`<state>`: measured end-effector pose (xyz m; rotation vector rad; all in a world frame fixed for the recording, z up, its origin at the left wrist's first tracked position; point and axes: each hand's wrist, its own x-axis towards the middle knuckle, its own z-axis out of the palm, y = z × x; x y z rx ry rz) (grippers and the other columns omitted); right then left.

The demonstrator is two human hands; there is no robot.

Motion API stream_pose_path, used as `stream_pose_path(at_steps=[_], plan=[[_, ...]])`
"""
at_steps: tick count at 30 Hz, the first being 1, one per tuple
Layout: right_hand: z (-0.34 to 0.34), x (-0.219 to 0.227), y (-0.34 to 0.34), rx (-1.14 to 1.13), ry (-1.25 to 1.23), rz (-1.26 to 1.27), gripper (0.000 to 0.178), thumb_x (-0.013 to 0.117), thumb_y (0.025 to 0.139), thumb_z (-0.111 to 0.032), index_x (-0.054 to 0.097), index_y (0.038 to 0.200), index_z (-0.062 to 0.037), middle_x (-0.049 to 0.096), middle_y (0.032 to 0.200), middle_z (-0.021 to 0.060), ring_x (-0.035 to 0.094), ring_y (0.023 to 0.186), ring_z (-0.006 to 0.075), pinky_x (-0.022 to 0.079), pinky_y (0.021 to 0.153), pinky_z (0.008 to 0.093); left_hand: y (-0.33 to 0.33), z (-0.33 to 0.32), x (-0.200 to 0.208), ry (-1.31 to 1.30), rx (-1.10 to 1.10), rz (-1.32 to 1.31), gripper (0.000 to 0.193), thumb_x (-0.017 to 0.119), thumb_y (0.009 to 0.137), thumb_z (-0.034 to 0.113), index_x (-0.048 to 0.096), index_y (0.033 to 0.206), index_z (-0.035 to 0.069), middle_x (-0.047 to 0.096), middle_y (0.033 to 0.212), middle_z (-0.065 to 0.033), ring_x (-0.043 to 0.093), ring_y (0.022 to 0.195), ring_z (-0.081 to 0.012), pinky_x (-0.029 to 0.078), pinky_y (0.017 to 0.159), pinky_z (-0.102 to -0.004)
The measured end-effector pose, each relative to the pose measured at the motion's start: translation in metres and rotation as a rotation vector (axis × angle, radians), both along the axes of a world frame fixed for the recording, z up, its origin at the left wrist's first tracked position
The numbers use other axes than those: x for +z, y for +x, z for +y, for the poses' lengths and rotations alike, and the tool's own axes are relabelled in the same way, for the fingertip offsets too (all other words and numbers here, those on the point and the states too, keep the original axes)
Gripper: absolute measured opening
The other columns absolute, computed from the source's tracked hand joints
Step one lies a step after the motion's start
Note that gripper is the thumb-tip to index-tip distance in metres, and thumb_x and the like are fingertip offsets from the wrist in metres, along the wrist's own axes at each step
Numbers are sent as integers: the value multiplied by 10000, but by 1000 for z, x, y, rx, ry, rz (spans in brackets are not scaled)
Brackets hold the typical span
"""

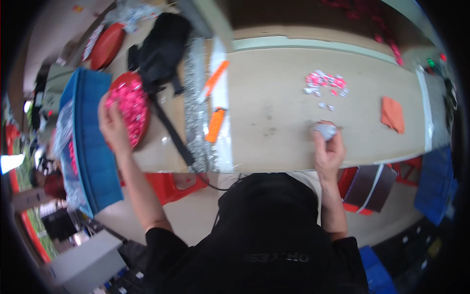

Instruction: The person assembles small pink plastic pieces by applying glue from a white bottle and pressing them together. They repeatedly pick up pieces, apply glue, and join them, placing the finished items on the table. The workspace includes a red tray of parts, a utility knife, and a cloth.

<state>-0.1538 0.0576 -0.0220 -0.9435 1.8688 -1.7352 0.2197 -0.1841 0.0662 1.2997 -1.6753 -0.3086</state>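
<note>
Pink pieces [134, 110] border the outstretched left hand [113, 125].

Light is bright, focus soft, edges bent.

Black bag [164, 49] upper left; orange cloth [392, 115] right; red stool [164, 190] below.

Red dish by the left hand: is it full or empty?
Not empty: small pink pieces cover most of the red dish, but how deep, I cannot tell.
</note>
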Motion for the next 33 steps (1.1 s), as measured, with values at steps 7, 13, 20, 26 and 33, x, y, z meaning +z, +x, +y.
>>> stream_pose_path(at_steps=[7, 13, 20, 26, 33], plan=[[-1, 4, -3, -14, 17, 69, 235, 668, 750, -77, 593, 966, -23, 604, 831, 34, 507, 671, 89, 405, 604, 215, 39, -33, 15, -40, 386, -476, 439, 626, 832, 300, 558, 1181, 41, 551, 1156, -183, 499, 1104, -259, 355, 956, -333], [3, 10, -7, -32, 23, 151, 279, 673, 731, -64, 601, 999, -38, 603, 822, 46, 501, 634, 120, 395, 550, 234, -149, 49, 45, -79, -327, -171, 226, 587, 827, 44, 612, 1050, 14, 589, 1089, -140, 554, 1022, -249, 429, 865, -313], [10, 23, -28, -111, -40, 274, 281, 683, 715, -46, 609, 985, -33, 608, 798, 68, 539, 654, 146, 413, 558, 243, -367, 5, -20, 88, -861, -280, 305, 602, 804, 202, 612, 1072, 58, 540, 1148, -176, 516, 1064, -330, 417, 897, -360], [15, 18, -40, -139, 6, 138, 274, 689, 719, -67, 607, 974, -10, 626, 841, 109, 594, 696, 207, 460, 608, 282, -536, -53, -40, -29, -750, -395, 860, 651, 724, 472, 220, 1392, 143, 254, 1390, -183, 234, 1296, -355, 286, 1027, -448], [18, 14, -44, -164, 19, 114, 296, 705, 706, -93, 607, 971, -3, 631, 850, 126, 606, 712, 224, 472, 628, 294, -598, -76, -49, -74, -693, -621, 644, 510, 775, 578, 411, 1288, 201, 197, 1395, -157, 115, 1320, -332, 157, 997, -615]])
